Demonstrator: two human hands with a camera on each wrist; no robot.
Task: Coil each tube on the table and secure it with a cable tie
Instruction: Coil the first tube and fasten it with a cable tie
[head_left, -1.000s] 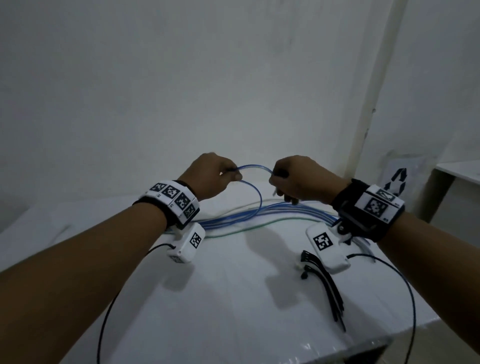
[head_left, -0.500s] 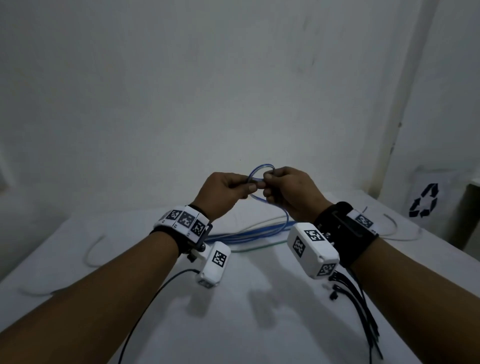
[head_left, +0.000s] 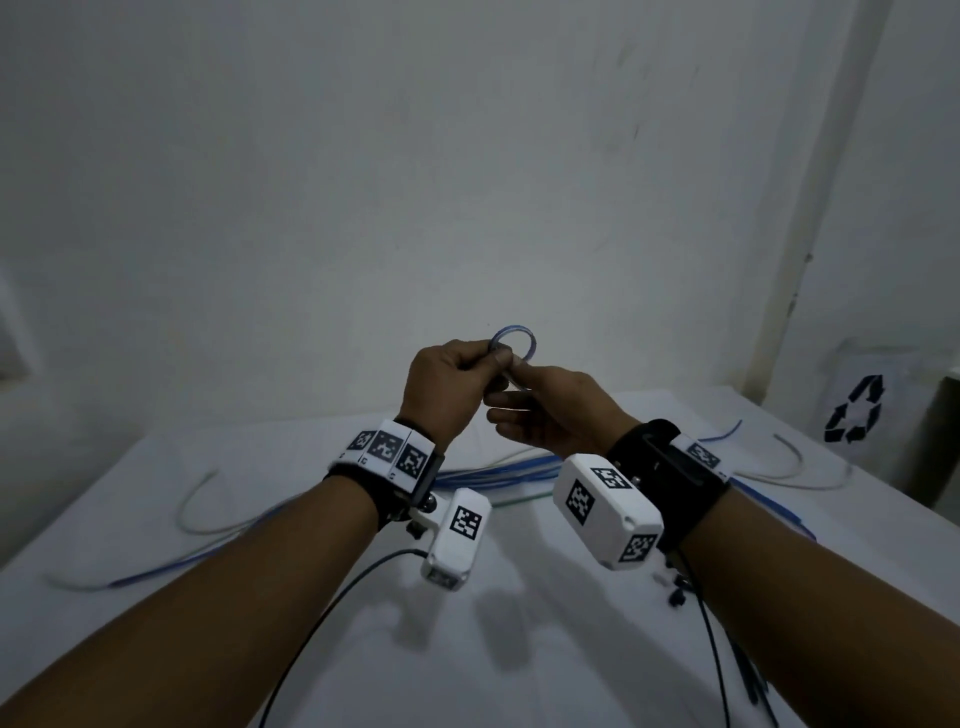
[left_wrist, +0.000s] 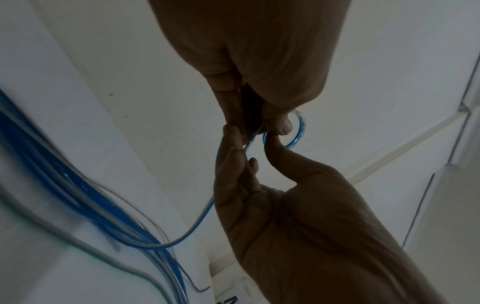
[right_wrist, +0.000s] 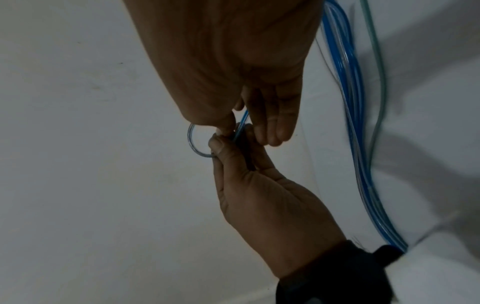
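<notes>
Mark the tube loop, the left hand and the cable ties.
tube loop (head_left: 524, 335): head view, top of its arc.
left hand (head_left: 447, 389): head view, its back.
cable ties (head_left: 748, 675): head view, black strands by the right forearm.

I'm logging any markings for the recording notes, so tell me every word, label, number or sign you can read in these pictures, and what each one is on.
No readable words or numbers.
Recycling sign: three black chasing arrows on a white sheet at the right, no text.
Wrist bands and camera units: black-and-white square code markers, plus tiny characters too small to read.
Left wrist view, bottom edge: a dark mark, cut off and unreadable.
</notes>
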